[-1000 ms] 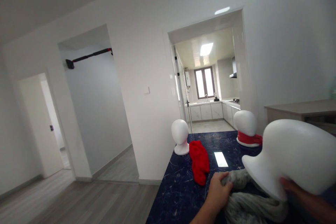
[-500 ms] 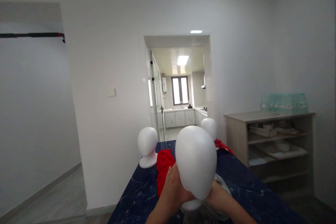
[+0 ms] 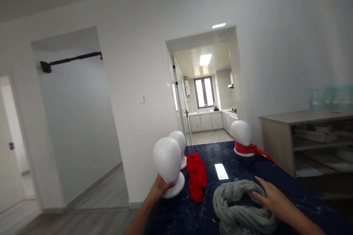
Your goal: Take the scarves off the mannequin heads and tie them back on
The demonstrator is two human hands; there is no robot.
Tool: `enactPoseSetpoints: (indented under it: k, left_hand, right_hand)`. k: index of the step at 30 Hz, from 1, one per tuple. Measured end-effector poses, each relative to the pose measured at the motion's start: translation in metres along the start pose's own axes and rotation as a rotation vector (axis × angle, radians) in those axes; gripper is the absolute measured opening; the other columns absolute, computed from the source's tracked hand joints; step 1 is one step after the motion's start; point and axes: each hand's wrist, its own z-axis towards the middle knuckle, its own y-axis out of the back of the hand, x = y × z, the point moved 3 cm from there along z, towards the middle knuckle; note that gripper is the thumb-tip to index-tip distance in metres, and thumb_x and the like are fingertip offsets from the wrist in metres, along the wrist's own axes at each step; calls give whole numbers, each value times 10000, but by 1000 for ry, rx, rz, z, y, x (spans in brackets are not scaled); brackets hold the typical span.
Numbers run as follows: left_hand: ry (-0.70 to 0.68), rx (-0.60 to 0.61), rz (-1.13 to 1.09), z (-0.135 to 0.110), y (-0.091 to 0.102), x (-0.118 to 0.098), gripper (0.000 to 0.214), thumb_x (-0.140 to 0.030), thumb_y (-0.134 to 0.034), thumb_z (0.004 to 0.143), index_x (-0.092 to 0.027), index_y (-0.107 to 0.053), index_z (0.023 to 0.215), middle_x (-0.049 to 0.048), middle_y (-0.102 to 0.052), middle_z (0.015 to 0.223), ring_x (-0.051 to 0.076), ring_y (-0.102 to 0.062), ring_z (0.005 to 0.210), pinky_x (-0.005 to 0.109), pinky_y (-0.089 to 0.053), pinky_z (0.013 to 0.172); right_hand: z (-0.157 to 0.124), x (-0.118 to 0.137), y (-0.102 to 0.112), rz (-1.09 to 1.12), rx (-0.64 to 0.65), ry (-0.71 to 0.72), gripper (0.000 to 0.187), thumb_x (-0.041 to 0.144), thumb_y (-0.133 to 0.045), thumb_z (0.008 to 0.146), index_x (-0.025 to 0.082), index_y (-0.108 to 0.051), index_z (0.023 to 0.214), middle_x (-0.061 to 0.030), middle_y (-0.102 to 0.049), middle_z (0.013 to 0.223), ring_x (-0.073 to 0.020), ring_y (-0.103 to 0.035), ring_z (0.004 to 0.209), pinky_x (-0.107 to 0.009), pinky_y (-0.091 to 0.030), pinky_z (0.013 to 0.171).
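Note:
My left hand (image 3: 163, 187) is wrapped round the neck of a white mannequin head (image 3: 167, 158), which stands near the table's left edge. Above the grey-green scarf (image 3: 234, 209), coiled in a loose ring at the front of the table, my right hand (image 3: 268, 196) is open with fingers spread. Whether it touches the cloth I cannot tell. A crumpled red scarf (image 3: 196, 176) lies just right of the held head. Partly hidden behind that head is a second white mannequin head (image 3: 178, 142). At the far right, another mannequin head (image 3: 241, 132) wears a red scarf (image 3: 245, 148) around its neck.
The dark blue marbled table (image 3: 204, 213) reflects a bright light patch. On the right is a wooden shelf unit (image 3: 275, 121) with plastic bottles (image 3: 331, 97) on top. Beyond the table a doorway leads to a kitchen (image 3: 206, 121).
The mannequin head moved from between both hands at the centre to the table's left side. My right hand let go of it and moved over the grey-green scarf. The view turned left and tilted.

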Motion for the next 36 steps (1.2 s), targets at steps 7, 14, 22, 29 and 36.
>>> enactPoseSetpoints:
  k: [7,14,22,29,36]
  left_hand:
    - [73,73,-49,6,-8,14,1077,-595,-958,450,-113,-567,1330,212,-676,1383,419,-608,1313,511,-502,1133]
    - [201,193,-156,0,-3,26,1194,-611,-969,445,-144,-507,1442,216,-664,1448,414,-625,1328,488,-513,1132]
    - [247,218,-100,-16,6,29,954,-685,-892,515,-161,-647,1273,166,-788,1236,430,-680,1238,518,-511,1108]
    - [178,61,451,-45,29,34,892,-633,-812,524,-167,-633,1263,187,-673,1438,426,-542,1425,457,-381,1223]
    - [204,130,632,-103,20,-31,342,-572,-649,840,-238,-604,783,49,-725,829,280,-677,822,354,-438,752]
  right_hand:
    - [-4,-26,-9,-5,-155,-65,907,794,-542,833,157,-615,1474,-186,-669,1476,-399,-588,1415,-553,-420,1218]
    - [-7,-28,-14,23,-108,-45,897,770,-628,802,166,-627,1464,-187,-720,1400,-396,-650,1330,-537,-469,1155]
    - [-6,-32,-17,74,-111,-15,782,583,-716,705,251,-689,1413,-132,-816,1156,-409,-724,1170,-545,-531,1060]
    - [-6,-31,-5,345,-73,-49,481,441,-674,710,358,-792,1168,-43,-835,1154,-384,-761,1129,-496,-582,1018]
    - [-1,16,29,949,-106,-197,652,542,-792,723,276,-703,1312,-102,-806,1235,-365,-773,1119,-445,-646,933]
